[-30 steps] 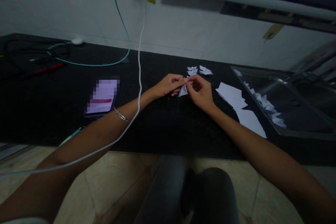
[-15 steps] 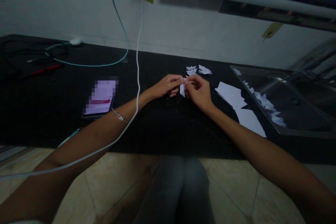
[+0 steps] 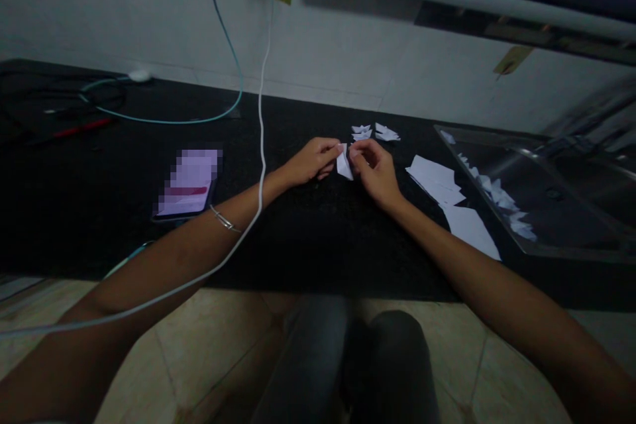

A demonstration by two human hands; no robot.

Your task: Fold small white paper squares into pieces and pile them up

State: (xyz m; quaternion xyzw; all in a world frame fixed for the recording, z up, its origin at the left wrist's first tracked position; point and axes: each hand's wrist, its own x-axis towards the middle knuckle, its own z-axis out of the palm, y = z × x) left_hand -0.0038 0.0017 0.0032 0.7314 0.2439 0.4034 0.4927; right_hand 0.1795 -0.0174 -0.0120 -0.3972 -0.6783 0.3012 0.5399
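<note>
My left hand (image 3: 318,158) pinches a small piece of folded white paper (image 3: 344,165) between thumb and fingers, over the dark countertop. The paper tilts downward and shows one flat face with a pointed lower corner. Just right of it is my right hand (image 3: 375,169), its thumb and fingertips drawn together beside the paper's upper edge. Whether those fingertips pinch anything is too small to make out. Right behind the hands lie several small folded paper pieces (image 3: 362,132), with another little group (image 3: 387,132) to their right.
Loose white paper sheets (image 3: 437,180) lie right of my hands, by a metal sink (image 3: 561,212) whose left edge carries a row of folded pieces (image 3: 497,193). A phone (image 3: 186,182) lies on the left. The white cable (image 3: 260,106) hangs across my left forearm.
The folded paper has turned to show a wider face, and my right fingertips have moved slightly away from it. My right knee has shifted to the right.
</note>
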